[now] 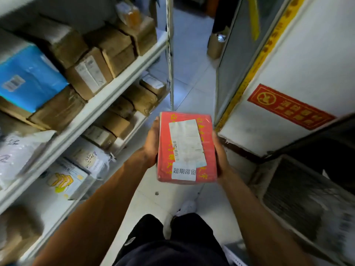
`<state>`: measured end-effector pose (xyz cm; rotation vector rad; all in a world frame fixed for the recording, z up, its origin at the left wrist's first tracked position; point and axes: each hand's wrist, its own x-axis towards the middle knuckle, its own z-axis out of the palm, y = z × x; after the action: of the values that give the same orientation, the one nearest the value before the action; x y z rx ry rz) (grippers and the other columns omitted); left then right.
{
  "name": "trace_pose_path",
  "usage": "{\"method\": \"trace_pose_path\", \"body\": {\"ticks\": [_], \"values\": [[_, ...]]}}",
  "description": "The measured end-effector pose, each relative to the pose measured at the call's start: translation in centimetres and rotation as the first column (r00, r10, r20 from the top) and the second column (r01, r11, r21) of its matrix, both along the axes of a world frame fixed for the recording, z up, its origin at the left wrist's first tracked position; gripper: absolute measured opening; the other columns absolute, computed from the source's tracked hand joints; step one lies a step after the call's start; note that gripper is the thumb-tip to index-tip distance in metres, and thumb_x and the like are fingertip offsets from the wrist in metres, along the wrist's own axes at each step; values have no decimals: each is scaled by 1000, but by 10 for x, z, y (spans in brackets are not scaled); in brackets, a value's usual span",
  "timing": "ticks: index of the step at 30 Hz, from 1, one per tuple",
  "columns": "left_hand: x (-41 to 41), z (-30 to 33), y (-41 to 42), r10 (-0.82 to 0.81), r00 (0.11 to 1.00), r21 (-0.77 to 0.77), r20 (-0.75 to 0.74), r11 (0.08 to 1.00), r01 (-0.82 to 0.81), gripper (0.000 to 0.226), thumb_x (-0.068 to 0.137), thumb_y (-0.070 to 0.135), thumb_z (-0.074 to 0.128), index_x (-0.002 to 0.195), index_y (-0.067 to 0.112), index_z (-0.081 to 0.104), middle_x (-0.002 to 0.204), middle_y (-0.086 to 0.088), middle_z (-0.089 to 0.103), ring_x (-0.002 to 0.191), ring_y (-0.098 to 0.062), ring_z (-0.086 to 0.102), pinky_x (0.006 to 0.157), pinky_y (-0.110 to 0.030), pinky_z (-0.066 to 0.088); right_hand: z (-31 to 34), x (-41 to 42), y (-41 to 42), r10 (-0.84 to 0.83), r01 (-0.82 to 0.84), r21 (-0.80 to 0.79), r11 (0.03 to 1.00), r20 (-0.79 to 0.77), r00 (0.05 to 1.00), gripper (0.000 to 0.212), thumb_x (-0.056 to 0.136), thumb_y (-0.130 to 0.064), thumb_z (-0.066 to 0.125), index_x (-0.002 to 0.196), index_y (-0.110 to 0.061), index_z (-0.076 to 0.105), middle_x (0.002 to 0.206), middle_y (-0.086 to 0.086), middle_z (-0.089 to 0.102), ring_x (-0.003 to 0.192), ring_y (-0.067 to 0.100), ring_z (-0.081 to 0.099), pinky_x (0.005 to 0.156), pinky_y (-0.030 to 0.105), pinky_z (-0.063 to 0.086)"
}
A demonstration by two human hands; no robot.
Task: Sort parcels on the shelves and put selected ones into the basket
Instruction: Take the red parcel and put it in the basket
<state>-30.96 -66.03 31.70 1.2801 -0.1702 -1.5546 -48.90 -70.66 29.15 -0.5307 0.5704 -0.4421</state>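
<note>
Red plastic-wrapped rectangular parcel between my fingers, left hand and right hand both gripping its sides. Selected, I judge; basket unseen, drop pending.

At the centre of the frame is a red parcel with yellow characters and white labels. On the shelves at left sit brown cardboard boxes and, at upper left, a blue package. At right, a white wall carries a red sign with yellow characters and a yellow stripe.
</note>
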Motion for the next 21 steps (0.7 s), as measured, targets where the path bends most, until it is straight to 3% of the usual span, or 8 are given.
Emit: {"method": "trace_pose_path", "body": {"ticks": [2, 4, 6, 9, 11, 15, 18, 21], "values": [[-14, 2, -25, -23, 1000, 1, 21, 1000, 23, 69, 102, 64, 25, 109, 21, 78, 127, -13, 69, 109, -29, 68, 97, -49, 49, 2, -18, -16, -35, 34, 9, 999, 28, 999, 81, 70, -71, 74, 133, -21, 67, 142, 11, 60, 130, 34, 57, 101, 53, 51], [-30, 6, -49, -99, 994, 25, 51, 995, 98, 69, 99, 67, 29, 129, 17, 66, 139, -19, 56, 119, -37, 62, 94, -48, 51, 5, -37, -28, -83, 83, 18, 996, 45, 996, 83, 69, -69, 76, 135, -19, 66, 143, 14, 59, 130, 36, 57, 99, 53, 52], [-50, 10, -71, -179, 976, 72, 125, 983, 171, 72, 98, 68, 30, 130, 14, 64, 131, -13, 60, 114, -38, 62, 84, -45, 53, 7, -60, -36, -164, 164, 7, 986, 27, 986, 84, 63, -68, 82, 129, -18, 70, 137, 14, 63, 123, 35, 62, 93, 51, 56], [-84, 10, -102, -289, 954, 49, 82, 957, 286, 75, 99, 68, 23, 104, 19, 79, 115, -17, 72, 99, -34, 70, 89, -46, 53, 14, -97, -41, -261, 261, 14, 965, 20, 965, 79, 55, -65, 87, 116, -17, 78, 125, 12, 71, 112, 31, 69, 85, 47, 59], [-109, 11, -118, -375, 921, 49, 108, 927, 372, 76, 100, 68, 19, 120, 16, 72, 119, -18, 71, 104, -35, 69, 93, -47, 53, 14, -121, -45, -328, 328, 22, 944, -7, 945, 80, 50, -64, 89, 113, -15, 79, 122, 13, 72, 109, 30, 71, 84, 45, 60], [-166, 10, -158, -548, 827, 80, 127, 836, 542, 75, 100, 67, 17, 124, 17, 68, 117, -17, 72, 98, -30, 72, 85, -40, 56, -1, -172, -50, -488, 494, -16, 869, -192, 852, 121, 41, -71, 90, 139, -8, 58, 141, 21, 58, 132, 42, 53, 111, 57, 42], [-215, 1, -190, -680, 723, 115, 121, 733, 670, 73, 99, 69, 23, 112, 18, 73, 116, -20, 72, 103, -36, 69, 93, -46, 53, -8, -211, -50, -581, 584, -46, 811, -185, 792, 102, 46, -75, 85, 127, -14, 70, 136, 18, 64, 124, 36, 61, 104, 53, 50], [-266, -4, -221, -774, 625, 138, 103, 633, 762, 73, 98, 70, 23, 110, 17, 72, 108, -18, 75, 95, -34, 72, 89, -45, 55, -5, -249, -58, -686, 699, -19, 714, -213, 695, 95, 63, -67, 81, 137, -11, 61, 140, 21, 59, 127, 39, 59, 108, 56, 45]]}}
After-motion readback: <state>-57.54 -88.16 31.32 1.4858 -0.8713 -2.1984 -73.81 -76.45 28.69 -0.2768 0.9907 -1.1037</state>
